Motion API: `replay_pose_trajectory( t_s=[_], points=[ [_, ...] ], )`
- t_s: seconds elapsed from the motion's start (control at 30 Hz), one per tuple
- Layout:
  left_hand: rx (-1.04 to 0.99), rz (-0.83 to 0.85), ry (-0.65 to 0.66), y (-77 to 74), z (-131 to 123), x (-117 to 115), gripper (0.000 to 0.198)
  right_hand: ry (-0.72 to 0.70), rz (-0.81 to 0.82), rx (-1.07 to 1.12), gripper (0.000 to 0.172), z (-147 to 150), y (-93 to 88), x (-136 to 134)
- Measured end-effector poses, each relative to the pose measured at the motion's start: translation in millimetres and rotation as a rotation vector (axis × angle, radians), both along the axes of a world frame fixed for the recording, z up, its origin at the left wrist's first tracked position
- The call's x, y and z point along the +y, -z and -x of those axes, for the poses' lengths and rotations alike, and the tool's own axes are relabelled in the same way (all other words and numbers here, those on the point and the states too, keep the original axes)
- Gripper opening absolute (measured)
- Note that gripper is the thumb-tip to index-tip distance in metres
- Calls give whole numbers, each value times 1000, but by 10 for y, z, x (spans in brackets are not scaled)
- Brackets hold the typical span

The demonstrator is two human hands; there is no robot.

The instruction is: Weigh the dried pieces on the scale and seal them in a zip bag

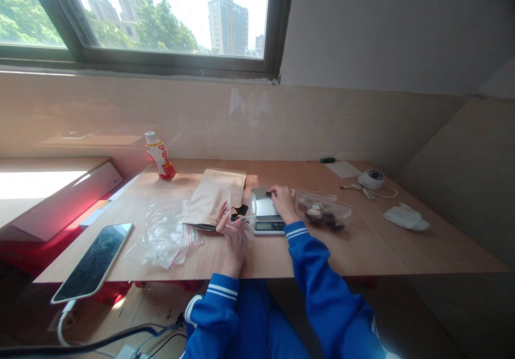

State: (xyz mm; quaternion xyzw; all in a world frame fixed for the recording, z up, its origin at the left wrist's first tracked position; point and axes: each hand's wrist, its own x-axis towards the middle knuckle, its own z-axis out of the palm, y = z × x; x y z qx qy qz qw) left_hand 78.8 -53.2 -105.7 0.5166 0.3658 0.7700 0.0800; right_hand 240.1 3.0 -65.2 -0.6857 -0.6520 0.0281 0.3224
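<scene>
My left hand (232, 237) is raised on edge near the table's front, thumb and fingers pinching a small clear zip bag (238, 211) with dark pieces inside. My right hand (282, 202) rests over the far corner of a small digital kitchen scale (265, 217), its fingertips closed on a small dark piece at the platform's edge. To the right of that hand lies a clear zip bag of dried brown and dark pieces (323, 212). A brown paper pouch (214, 198) lies flat just left of the scale.
Several empty clear zip bags (164, 234) lie at the left. A phone (95, 260) overhangs the wooden table's (382, 251) front left corner, cable attached. A red-and-white bottle (160, 156) stands at the back; a white round device (370, 178), paper and tissue (405, 217) lie right.
</scene>
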Motion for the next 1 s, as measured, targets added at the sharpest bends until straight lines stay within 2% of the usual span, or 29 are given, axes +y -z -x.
replay_pose_trajectory(
  t_s=[0.07, 0.13, 0.2, 0.27, 0.3, 0.37, 0.43, 0.53, 0.63, 0.77, 0.9, 1.0],
  points=[
    [4, 4, 9, 11, 5, 0, 23, 27, -69, 131, 22, 16, -61, -98],
    [10, -4, 10, 17, 9, 2, 21, 30, -206, 343, 19, 78, -164, -233],
    [-2, -7, 4, 17, 10, 2, 22, 13, -359, 569, 18, 188, -309, -382],
    [-32, 8, 4, 14, 9, 0, 24, -7, -444, 709, 19, 329, -471, -520],
    [-45, 15, 3, 13, 8, -1, 25, -49, -436, 733, 19, 399, -548, -580],
    [-48, 14, 1, 14, 6, -3, 26, -224, -332, 711, 19, 513, -668, -680],
    [-25, -11, -11, 20, 3, 2, 25, -350, -238, 662, 20, 573, -719, -758],
    [30, -57, -43, 23, -4, 21, 22, -300, -208, 647, 25, 575, -647, -857],
    [42, -75, -67, 7, -16, 21, 21, -249, -125, 672, 30, 579, -450, -954],
    [10, -62, -33, -30, -58, -98, 21, -242, -26, 725, 54, 704, -231, -1083],
    [-54, -57, -33, -112, -149, -356, 26, -265, -72, 777, 47, 773, -289, -1269],
    [-69, 7, -59, -285, -211, -547, 33, -278, -122, 774, 37, 668, -447, -1444]
  ],
)
